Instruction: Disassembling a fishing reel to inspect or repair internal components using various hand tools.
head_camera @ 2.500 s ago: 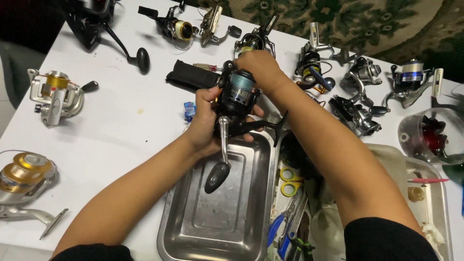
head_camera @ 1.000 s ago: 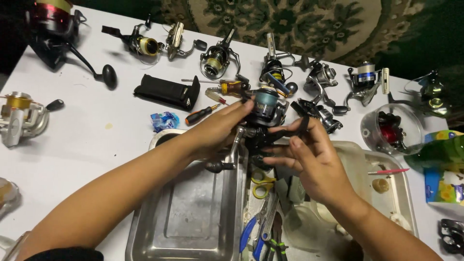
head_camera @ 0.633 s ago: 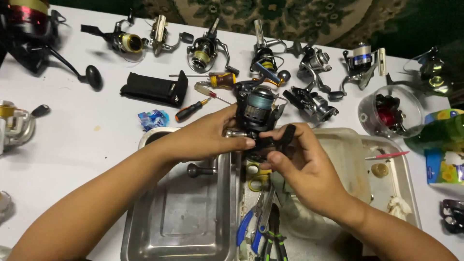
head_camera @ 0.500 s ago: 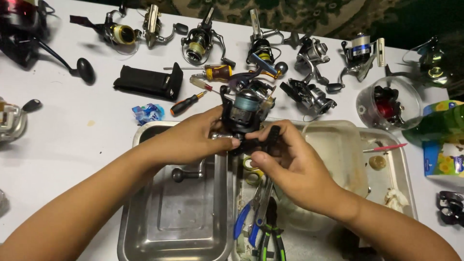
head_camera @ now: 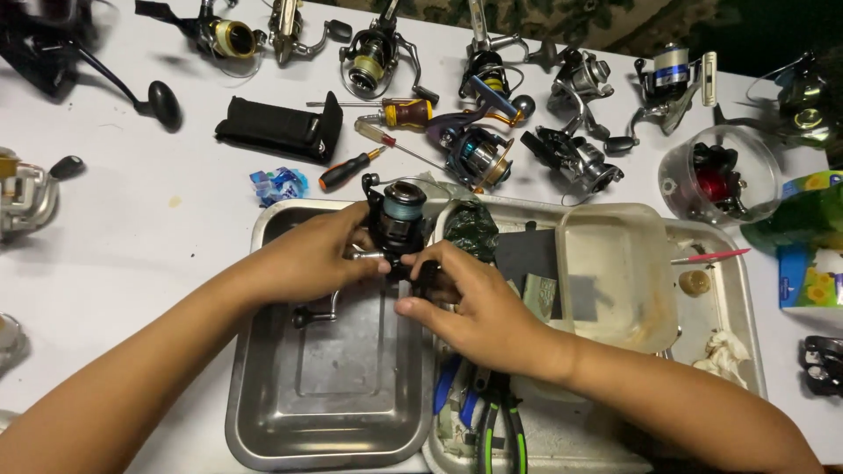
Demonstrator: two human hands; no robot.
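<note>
Both my hands hold a black spinning fishing reel (head_camera: 399,219) with a blue-grey spool, above the seam between two steel trays. My left hand (head_camera: 312,259) grips the reel's left side, near its handle stem (head_camera: 320,312), which hangs down over the left steel tray (head_camera: 263,412). My right hand (head_camera: 470,303) clasps the reel's lower body from the right, fingers curled around a dark part. The reel's underside is hidden by my fingers.
Several other reels (head_camera: 479,154) lie along the far edge of the white table. A black pouch (head_camera: 277,130), screwdrivers (head_camera: 351,168), a blue wrapper (head_camera: 277,184), a clear tub (head_camera: 615,272), pliers (head_camera: 492,421) in the right tray (head_camera: 742,342), and a round clear container (head_camera: 720,175) surround me.
The reel and both hands have come down from over the table's middle to the trays' near edge. My right hand moved from the reel's top to its lower body.
</note>
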